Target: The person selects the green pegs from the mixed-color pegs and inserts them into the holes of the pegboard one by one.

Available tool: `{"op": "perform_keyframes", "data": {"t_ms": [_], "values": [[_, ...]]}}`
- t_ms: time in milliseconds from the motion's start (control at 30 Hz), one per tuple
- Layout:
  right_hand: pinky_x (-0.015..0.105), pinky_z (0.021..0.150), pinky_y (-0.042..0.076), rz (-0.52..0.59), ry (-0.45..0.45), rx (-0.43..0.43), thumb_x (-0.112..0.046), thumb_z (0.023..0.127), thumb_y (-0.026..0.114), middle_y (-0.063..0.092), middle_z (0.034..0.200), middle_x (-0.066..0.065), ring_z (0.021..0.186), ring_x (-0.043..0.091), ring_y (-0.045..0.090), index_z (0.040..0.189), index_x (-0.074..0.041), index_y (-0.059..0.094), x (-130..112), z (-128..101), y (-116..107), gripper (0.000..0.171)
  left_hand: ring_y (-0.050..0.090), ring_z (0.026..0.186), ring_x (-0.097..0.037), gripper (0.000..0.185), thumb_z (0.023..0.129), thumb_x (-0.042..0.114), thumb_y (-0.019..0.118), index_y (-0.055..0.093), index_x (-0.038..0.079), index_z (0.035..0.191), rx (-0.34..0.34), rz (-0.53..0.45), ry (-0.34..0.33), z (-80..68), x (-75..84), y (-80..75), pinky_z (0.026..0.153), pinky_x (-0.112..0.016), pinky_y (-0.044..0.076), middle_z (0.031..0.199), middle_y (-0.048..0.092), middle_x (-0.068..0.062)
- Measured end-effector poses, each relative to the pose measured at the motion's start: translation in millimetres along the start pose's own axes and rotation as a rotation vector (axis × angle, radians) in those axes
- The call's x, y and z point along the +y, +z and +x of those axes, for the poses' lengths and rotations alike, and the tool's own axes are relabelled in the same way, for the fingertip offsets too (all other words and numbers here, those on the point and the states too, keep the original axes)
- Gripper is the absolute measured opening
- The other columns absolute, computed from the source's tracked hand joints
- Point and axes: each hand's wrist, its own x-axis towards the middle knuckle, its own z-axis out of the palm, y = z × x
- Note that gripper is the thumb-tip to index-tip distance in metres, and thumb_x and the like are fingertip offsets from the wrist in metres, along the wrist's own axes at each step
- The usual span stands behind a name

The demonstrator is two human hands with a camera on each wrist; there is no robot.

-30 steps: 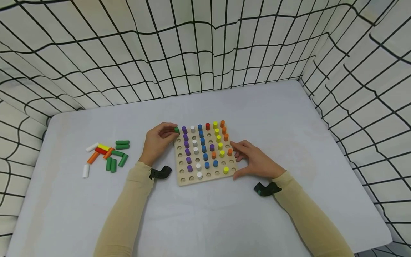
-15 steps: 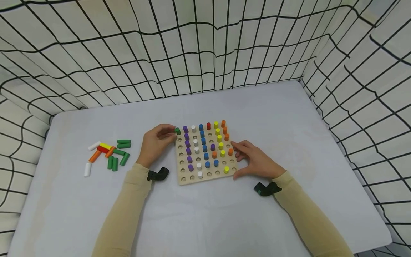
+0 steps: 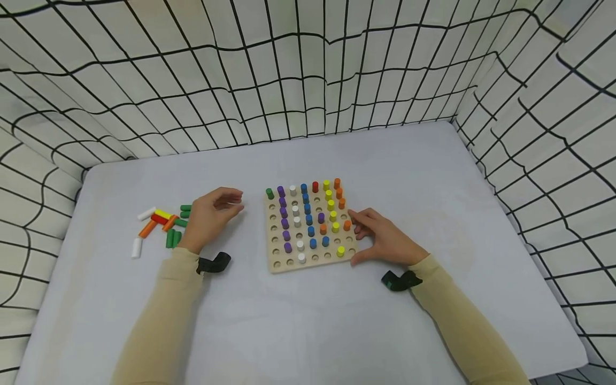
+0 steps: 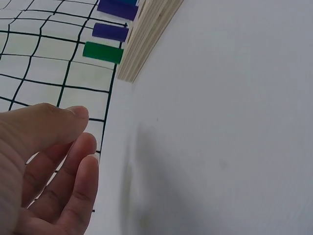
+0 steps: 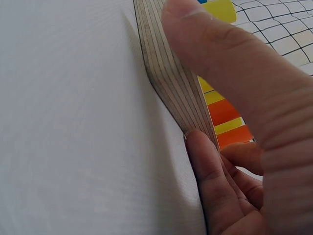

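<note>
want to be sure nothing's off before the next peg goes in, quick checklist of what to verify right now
1. Green wooden peg seated upright in the far left corner hole of the square wooden pegboard: ok.
2. Left hand empty, fingers relaxed, apart from the board: ok.
3. Right hand steadying the board's right edge, thumb and fingers on it in the right wrist view: ok.
4. Loose pile of coloured wooden pegs lying beside the left hand: ok.
5. Empty holes left in the board's left column: ok.
6. Every standing peg fully seated: cannot tell.
</note>
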Motion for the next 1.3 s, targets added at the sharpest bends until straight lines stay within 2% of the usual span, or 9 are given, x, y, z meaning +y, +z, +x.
{"op": "perform_keyframes", "data": {"t_ms": [67, 167, 367, 467, 667, 800, 900, 1033, 1300], "values": [[0.033, 0.103, 0.057, -0.001, 0.002, -0.001, -0.05, 0.066, 0.095, 0.053, 0.129, -0.002, 0.11, 0.012, 0.059, 0.162, -0.017, 0.035, 0.4, 0.1, 0.0, 0.118, 0.071, 0.11, -0.019, 0.032, 0.097, 0.018, 0.074, 0.069, 0.011, 0.127, -0.003, 0.023, -0.004, -1.1, -3.1, -8.1, 0.093, -0.009, 0.055, 0.122, 0.074, -0.012], [0.034, 0.103, 0.056, -0.003, 0.002, -0.002, -0.051, 0.066, 0.095, 0.052, 0.13, -0.002, 0.111, 0.012, 0.059, 0.162, -0.017, 0.035, 1.0, 0.5, 0.1, 0.118, 0.072, 0.109, -0.021, 0.036, 0.096, 0.023, 0.076, 0.068, 0.012, 0.129, -0.031, 0.053, -0.024, -3.5, -7.7, -21.9, 0.083, 0.001, 0.048, 0.125, 0.073, -0.011], [0.034, 0.103, 0.056, 0.0, -0.004, 0.003, -0.053, 0.066, 0.095, 0.052, 0.13, -0.003, 0.112, 0.011, 0.058, 0.162, -0.019, 0.035, 1.5, 0.3, 0.6, 0.119, 0.073, 0.109, -0.024, 0.046, 0.093, 0.034, 0.078, 0.066, 0.017, 0.134, -0.112, 0.12, -0.048, -8.3, -13.9, -49.7, 0.076, -0.004, 0.05, 0.133, 0.07, -0.01], [0.035, 0.104, 0.056, 0.002, -0.005, 0.004, -0.053, 0.066, 0.095, 0.052, 0.131, -0.003, 0.112, 0.011, 0.058, 0.162, -0.019, 0.035, 1.8, 0.2, 1.0, 0.119, 0.074, 0.106, -0.022, 0.046, 0.093, 0.03, 0.079, 0.066, 0.016, 0.134, -0.128, 0.148, -0.033, -8.3, -19.4, -60.2, 0.076, -0.005, 0.052, 0.134, 0.07, -0.011], [0.035, 0.103, 0.056, 0.001, 0.001, 0.005, -0.053, 0.065, 0.095, 0.052, 0.13, -0.003, 0.111, 0.012, 0.058, 0.162, -0.019, 0.035, 1.6, 0.3, 1.4, 0.119, 0.069, 0.119, -0.039, 0.047, 0.094, 0.02, 0.077, 0.063, 0.012, 0.139, -0.166, 0.226, -0.055, -7.3, -26.0, -79.5, 0.078, -0.004, 0.047, 0.14, 0.064, -0.017], [0.034, 0.103, 0.056, 0.006, 0.0, 0.004, -0.053, 0.065, 0.095, 0.052, 0.13, -0.003, 0.111, 0.012, 0.058, 0.162, -0.019, 0.035, 2.4, 0.9, 1.3, 0.119, 0.065, 0.125, -0.041, 0.049, 0.096, 0.019, 0.074, 0.06, 0.014, 0.142, -0.198, 0.275, -0.104, -7.1, -26.4, -89.5, 0.083, -0.014, 0.05, 0.144, 0.061, -0.015], [0.034, 0.103, 0.056, 0.01, -0.002, 0.005, -0.054, 0.065, 0.095, 0.052, 0.131, -0.004, 0.111, 0.011, 0.057, 0.162, -0.019, 0.035, 4.2, 1.1, 1.3, 0.12, 0.063, 0.127, -0.042, 0.049, 0.096, 0.016, 0.071, 0.058, 0.012, 0.144, -0.226, 0.296, -0.101, -5.5, -28.7, -93.5, 0.093, -0.034, 0.057, 0.146, 0.059, -0.017], [0.033, 0.103, 0.056, 0.015, -0.005, 0.004, -0.054, 0.065, 0.095, 0.052, 0.13, -0.004, 0.111, 0.011, 0.058, 0.163, -0.02, 0.034, 5.4, 1.2, 1.3, 0.12, 0.061, 0.127, -0.045, 0.049, 0.097, 0.013, 0.069, 0.056, 0.009, 0.144, -0.255, 0.323, -0.086, -3.4, -33.7, -96.2, 0.1, -0.057, 0.055, 0.147, 0.058, -0.02], [0.032, 0.103, 0.056, 0.019, 0.0, 0.001, -0.053, 0.065, 0.095, 0.053, 0.13, -0.003, 0.111, 0.011, 0.058, 0.163, -0.019, 0.033, 5.7, 2.0, 1.2, 0.121, 0.059, 0.13, -0.046, 0.05, 0.1, 0.02, 0.069, 0.054, 0.011, 0.147, -0.318, 0.332, -0.139, 1.9, -40.2, -99.0, 0.101, -0.058, 0.055, 0.145, 0.059, -0.022]]}}
